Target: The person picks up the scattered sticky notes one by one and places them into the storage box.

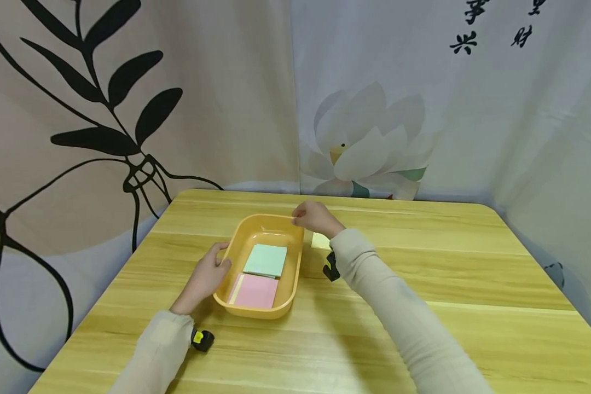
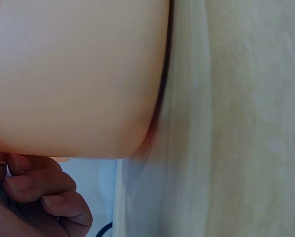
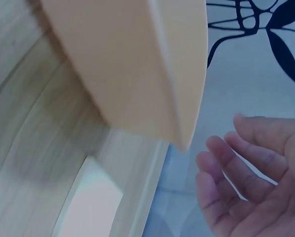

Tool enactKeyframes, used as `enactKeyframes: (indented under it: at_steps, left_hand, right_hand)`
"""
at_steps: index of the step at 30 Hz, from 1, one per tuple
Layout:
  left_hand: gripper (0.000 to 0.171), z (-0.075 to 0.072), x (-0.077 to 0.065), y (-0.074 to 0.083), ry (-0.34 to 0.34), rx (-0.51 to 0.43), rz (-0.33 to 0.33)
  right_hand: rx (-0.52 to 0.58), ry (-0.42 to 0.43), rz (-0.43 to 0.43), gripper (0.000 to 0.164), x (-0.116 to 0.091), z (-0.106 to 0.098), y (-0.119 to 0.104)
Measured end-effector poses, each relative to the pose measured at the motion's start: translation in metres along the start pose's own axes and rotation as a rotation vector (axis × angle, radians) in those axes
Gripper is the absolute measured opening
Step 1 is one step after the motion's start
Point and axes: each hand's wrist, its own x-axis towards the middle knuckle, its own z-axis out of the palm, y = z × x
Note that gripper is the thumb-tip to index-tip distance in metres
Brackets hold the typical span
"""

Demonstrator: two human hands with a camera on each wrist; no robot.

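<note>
A yellow plastic tray (image 1: 268, 230) sits on the table, holding a light green pad of sticky notes (image 1: 266, 260) and a pink pad (image 1: 256, 291) with a pale yellow strip along its left side. At the tray's left rim, my left hand (image 1: 204, 276) grips the edge; in the left wrist view its curled fingers (image 2: 41, 185) lie close against the tray wall. My right hand (image 1: 317, 217) is by the far right corner. Seen from the right wrist, its loosely bent fingers (image 3: 231, 168) hold nothing and stand a little off the rim.
A pale yellow pad of sticky notes (image 1: 320, 241) lies on the wooden table (image 1: 423, 262) right of the tray, partly hidden by the right wrist. Printed curtains (image 1: 236, 98) hang behind the table and along its sides.
</note>
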Motion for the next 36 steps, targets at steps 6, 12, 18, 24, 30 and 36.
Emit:
enactKeyframes:
  at_steps: [6,12,18,24,30,36]
  left_hand:
    - [0.05,0.0,0.0,0.0,0.015,-0.001,-0.002]
    - [0.05,0.002,0.0,0.0,0.021,0.001,-0.003]
    - [0.05,0.002,0.0,0.0,0.01,0.002,-0.005]
    - [0.05,0.002,-0.001,0.0,0.01,0.011,-0.01]
    - [0.05,0.002,-0.002,0.0,0.007,0.003,-0.008]
    - [0.05,0.003,-0.001,0.0,0.018,0.011,-0.014]
  right_hand:
    - [0.02,0.006,0.046,0.034,-0.005,-0.007,0.028]
    - [-0.029,0.01,0.12,0.035,-0.011,-0.012,0.057]
    - [-0.044,0.024,0.159,0.038,-0.014,-0.014,0.074]
    - [-0.046,0.013,0.174,0.044,-0.016,-0.012,0.085]
    - [-0.054,0.008,0.197,0.047,-0.016,-0.01,0.096]
    - [-0.096,-0.011,0.214,0.048,-0.012,-0.007,0.106]
